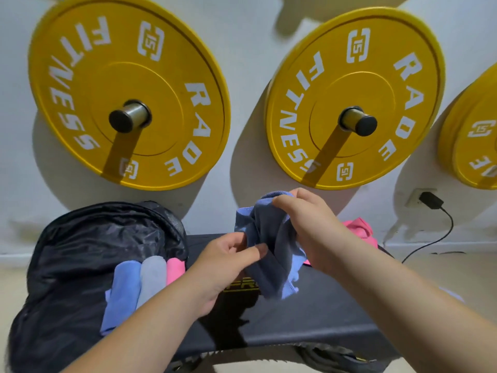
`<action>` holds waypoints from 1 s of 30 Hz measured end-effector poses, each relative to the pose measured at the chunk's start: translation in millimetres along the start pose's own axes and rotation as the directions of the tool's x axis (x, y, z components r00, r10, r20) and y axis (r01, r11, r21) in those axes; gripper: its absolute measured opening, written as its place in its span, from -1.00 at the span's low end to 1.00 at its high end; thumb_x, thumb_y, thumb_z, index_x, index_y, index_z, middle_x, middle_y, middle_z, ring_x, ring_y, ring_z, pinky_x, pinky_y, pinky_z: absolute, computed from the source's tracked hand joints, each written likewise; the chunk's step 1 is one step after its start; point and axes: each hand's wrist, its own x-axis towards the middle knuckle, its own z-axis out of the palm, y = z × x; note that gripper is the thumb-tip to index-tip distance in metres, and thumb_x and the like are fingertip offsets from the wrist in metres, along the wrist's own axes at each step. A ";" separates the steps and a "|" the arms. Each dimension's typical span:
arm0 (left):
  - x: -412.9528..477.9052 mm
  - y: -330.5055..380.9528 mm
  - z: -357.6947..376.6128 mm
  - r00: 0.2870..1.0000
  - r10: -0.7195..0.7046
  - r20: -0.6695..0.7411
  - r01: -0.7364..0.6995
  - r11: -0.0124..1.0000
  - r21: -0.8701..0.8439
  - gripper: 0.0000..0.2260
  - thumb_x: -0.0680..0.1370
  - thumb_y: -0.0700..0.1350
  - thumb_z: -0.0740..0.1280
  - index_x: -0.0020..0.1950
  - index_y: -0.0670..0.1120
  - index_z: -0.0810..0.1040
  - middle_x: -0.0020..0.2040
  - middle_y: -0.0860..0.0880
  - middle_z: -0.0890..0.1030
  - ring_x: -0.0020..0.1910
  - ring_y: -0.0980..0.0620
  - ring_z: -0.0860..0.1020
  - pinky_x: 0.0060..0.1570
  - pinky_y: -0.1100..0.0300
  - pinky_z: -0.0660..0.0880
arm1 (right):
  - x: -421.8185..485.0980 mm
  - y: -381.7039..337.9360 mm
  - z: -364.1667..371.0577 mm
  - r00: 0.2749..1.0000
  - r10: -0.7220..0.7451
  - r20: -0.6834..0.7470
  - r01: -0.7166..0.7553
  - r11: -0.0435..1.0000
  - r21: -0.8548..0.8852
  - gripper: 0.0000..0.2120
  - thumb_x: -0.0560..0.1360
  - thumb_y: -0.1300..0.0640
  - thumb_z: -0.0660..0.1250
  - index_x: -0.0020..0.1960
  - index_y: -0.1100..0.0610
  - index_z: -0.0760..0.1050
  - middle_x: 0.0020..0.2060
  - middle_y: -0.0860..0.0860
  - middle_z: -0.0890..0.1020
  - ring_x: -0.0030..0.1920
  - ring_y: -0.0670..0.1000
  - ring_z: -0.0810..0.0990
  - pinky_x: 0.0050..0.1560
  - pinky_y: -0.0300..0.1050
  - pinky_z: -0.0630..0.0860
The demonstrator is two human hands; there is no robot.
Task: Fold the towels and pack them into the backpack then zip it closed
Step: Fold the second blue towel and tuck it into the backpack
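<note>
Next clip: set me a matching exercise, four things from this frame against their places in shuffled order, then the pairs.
Things
1. dark blue towel
2. crumpled pink towel
3. grey rolled towel
4. black charger

Places
A. plugged into the wall socket
B. in the open backpack
C. held between the left hand and right hand
D. lying on the bench, beyond the right hand

Pairs: 1-C, 2-D, 3-B, 4-A

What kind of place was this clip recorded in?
Most likely a gym or home gym: wall-mounted yellow weight plates marked FITNESS, and a black padded bench serving as the work surface.
</note>
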 end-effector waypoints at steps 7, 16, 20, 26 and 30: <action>4.7 -19.2 -13.0 0.997 -0.026 -0.075 0.040 0.982 0.187 -0.82 0.51 -0.29 0.31 -0.01 -0.11 0.68 -0.10 -0.11 0.76 -0.11 -0.01 0.67 -0.05 0.15 0.57 | -13.3 42.6 4.6 0.999 -0.036 -0.008 0.036 0.999 -0.007 -0.82 0.52 0.04 0.37 -0.15 0.07 0.39 -0.32 0.02 0.47 -0.29 -0.02 0.44 -0.27 -0.12 0.38; 32.6 -33.1 -67.0 0.931 0.096 -0.352 0.072 0.898 0.435 -0.90 0.57 -0.08 0.41 0.02 -0.06 0.55 -0.14 0.00 0.62 -0.20 0.00 0.55 -0.26 0.15 0.42 | 29.4 89.1 -44.8 0.936 -0.238 -0.258 0.070 0.848 -0.526 -0.71 0.61 -0.03 0.31 -0.12 0.12 0.31 -0.35 -0.03 0.36 -0.33 -0.01 0.32 -0.33 -0.08 0.27; 30.8 -33.9 -46.7 0.973 0.154 -0.171 -0.038 0.840 0.542 -0.87 0.57 -0.07 0.41 -0.18 -0.01 0.59 -0.36 0.17 0.58 -0.30 0.08 0.51 -0.29 0.25 0.40 | 24.7 95.2 -31.3 0.970 -0.207 -0.126 0.129 0.880 -0.457 -0.72 0.56 0.06 0.36 -0.16 0.16 0.31 -0.36 -0.03 0.37 -0.35 -0.06 0.33 -0.30 -0.12 0.31; 22.4 -32.6 -7.8 0.967 0.218 0.135 -0.255 0.761 0.596 -0.84 0.61 -0.17 0.28 0.04 0.05 0.62 -0.07 0.08 0.68 -0.02 0.12 0.61 0.05 0.16 0.51 | 6.0 92.7 0.1 0.926 -0.172 0.335 0.280 0.910 -0.305 -0.72 0.56 0.18 0.40 -0.22 0.10 0.32 -0.10 -0.09 0.64 0.05 -0.20 0.59 -0.05 -0.23 0.48; 24.8 -35.2 -14.1 0.962 0.273 -0.007 -0.216 0.776 0.592 -0.85 0.57 -0.17 0.35 0.00 0.10 0.59 -0.12 0.11 0.69 -0.10 0.16 0.65 -0.09 0.19 0.57 | 12.2 94.6 -4.2 0.949 -0.186 0.253 0.282 0.858 -0.430 -0.68 0.54 0.12 0.42 -0.25 0.07 0.30 -0.46 -0.13 0.38 -0.43 -0.14 0.30 -0.38 -0.29 0.28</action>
